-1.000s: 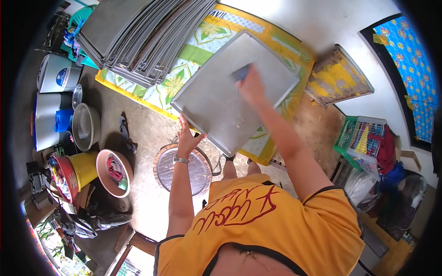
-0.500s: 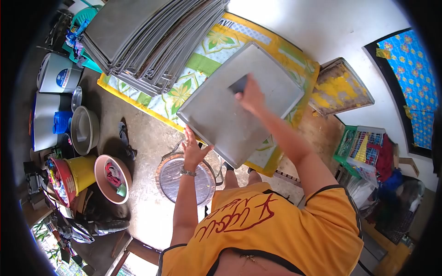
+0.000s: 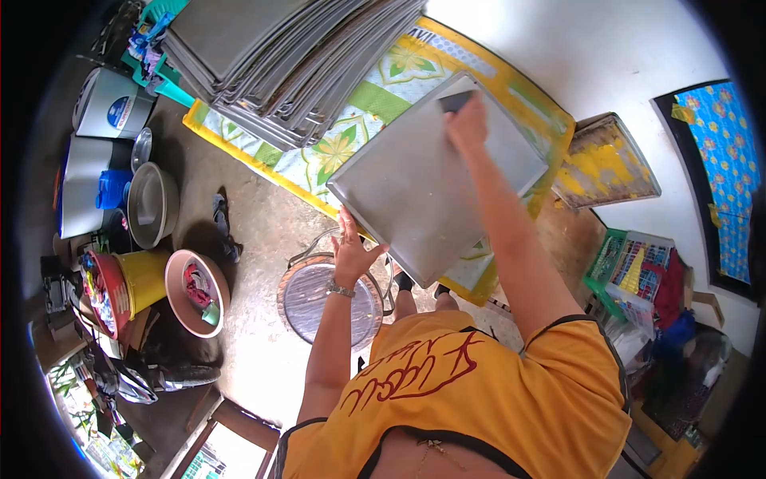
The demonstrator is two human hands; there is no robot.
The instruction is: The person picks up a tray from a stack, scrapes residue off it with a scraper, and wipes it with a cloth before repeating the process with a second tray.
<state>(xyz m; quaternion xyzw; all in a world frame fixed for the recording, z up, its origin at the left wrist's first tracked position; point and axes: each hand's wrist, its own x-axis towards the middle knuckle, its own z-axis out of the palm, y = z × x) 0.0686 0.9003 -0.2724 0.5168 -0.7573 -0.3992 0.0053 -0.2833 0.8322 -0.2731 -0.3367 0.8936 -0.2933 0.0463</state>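
Observation:
A flat grey metal tray (image 3: 423, 180) lies on a table with a green and yellow patterned cover (image 3: 339, 152). My right hand (image 3: 468, 126) holds a small dark flat piece (image 3: 456, 101) against the tray's surface, near its far corner. My left hand (image 3: 352, 254) is at the tray's near left edge, with its fingers spread and the fingertips by the rim. A tall stack of similar metal trays (image 3: 271, 60) stands on the table to the left.
A round stool (image 3: 331, 303) stands below the table edge. Basins and buckets, including a pink basin (image 3: 179, 307), line the left side. A yellow-stained tray (image 3: 610, 164) leans against the right wall, above crates (image 3: 630, 263).
My right hand has slid the dark piece across the tray toward its far corner. The whole view has shifted a little; my left hand remains at the tray's edge.

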